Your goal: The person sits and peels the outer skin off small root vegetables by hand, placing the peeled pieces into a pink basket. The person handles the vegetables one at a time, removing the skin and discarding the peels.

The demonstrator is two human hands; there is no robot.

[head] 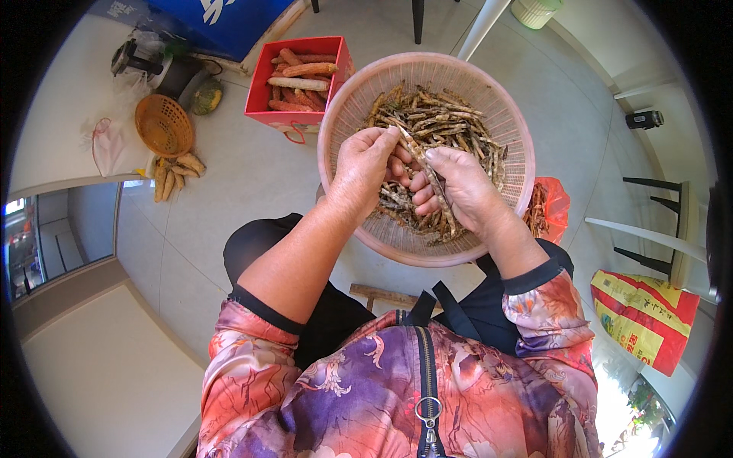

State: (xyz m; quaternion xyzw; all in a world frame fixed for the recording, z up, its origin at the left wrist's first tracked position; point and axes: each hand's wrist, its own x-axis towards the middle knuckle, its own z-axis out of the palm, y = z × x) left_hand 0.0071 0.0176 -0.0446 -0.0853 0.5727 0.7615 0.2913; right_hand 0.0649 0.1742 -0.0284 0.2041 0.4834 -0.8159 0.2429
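Note:
Both my hands hold one long dried bean pod point(426, 166) above a round pink plastic basket point(522, 194). My left hand point(366, 166) pinches the pod's upper end between thumb and fingers. Lower down, my right hand point(458, 186) grips its middle with the thumb on top, and the pod's lower end runs down beside the palm. Many dried brown pods point(452, 123) lie heaped in the basket under and beyond my hands. What the curled fingers of either hand cover is hidden.
A red box point(286, 117) of corn cobs stands left of the basket. A red plastic bag point(558, 209) with dried pods touches its right side. Farther off are an orange basket point(164, 126), a pumpkin point(207, 96), a yellow-red sack point(644, 320) and a chair point(681, 229).

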